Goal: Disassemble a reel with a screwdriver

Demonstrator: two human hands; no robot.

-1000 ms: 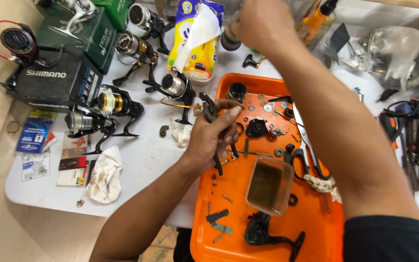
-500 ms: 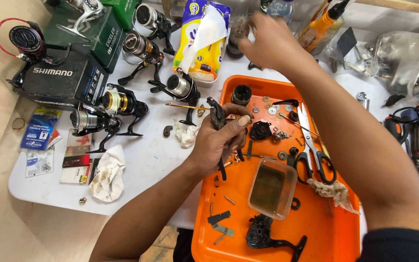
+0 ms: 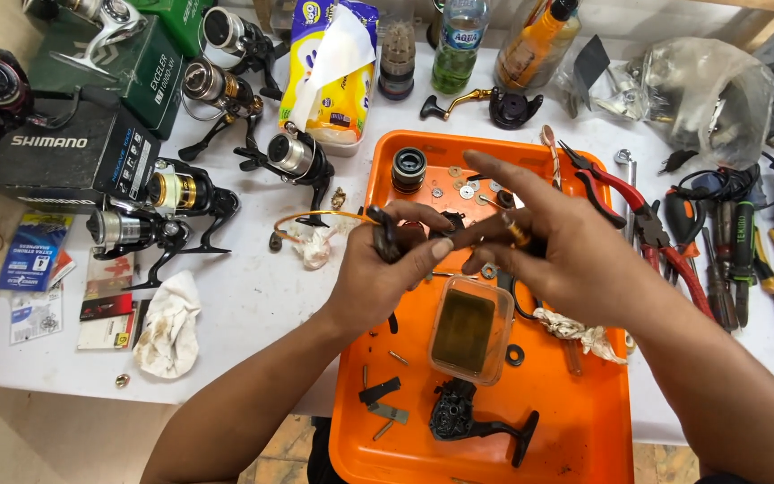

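Right, white tabletop (image 3: 253, 305) carries everything. Biggest item on it is the orange tray (image 3: 584, 421), centred in front of the person, both hands working above its upper half.

Left hand (image 3: 382, 273) is closed around a dark reel body (image 3: 385, 240), thumb across the front, fingers wrapped behind. The part sits in that hand, over the tray's upper-left area. A gold bail wire (image 3: 315, 218) sticks out from it to the left, past the tray edge.

Right hand (image 3: 553, 246) meets the left one at tray centre, fingers partly spread, index and thumb pinching a small brass-coloured part (image 3: 518, 235) right beside the reel body. Whether the two parts touch, cannot tell.

Just below the hands, in the tray: clear plastic tub (image 3: 470, 329) with murky liquid. Nearer the person: black side cover with handle arm (image 3: 477, 421). Upper tray: black spool (image 3: 409, 169) and loose washers (image 3: 459, 190).

Left of the tray: several spinning reels (image 3: 172, 202), black reel box (image 3: 55, 161), stained rag (image 3: 169, 324), small crumpled tissue (image 3: 313, 246).

Right of the tray: red-handled pliers (image 3: 647, 224), row of screwdrivers and cutters (image 3: 741, 260).

Far edge: yellow wipes pack (image 3: 329, 67), green bottle (image 3: 457, 45), orange bottle (image 3: 535, 45), clear plastic bag (image 3: 709, 90).
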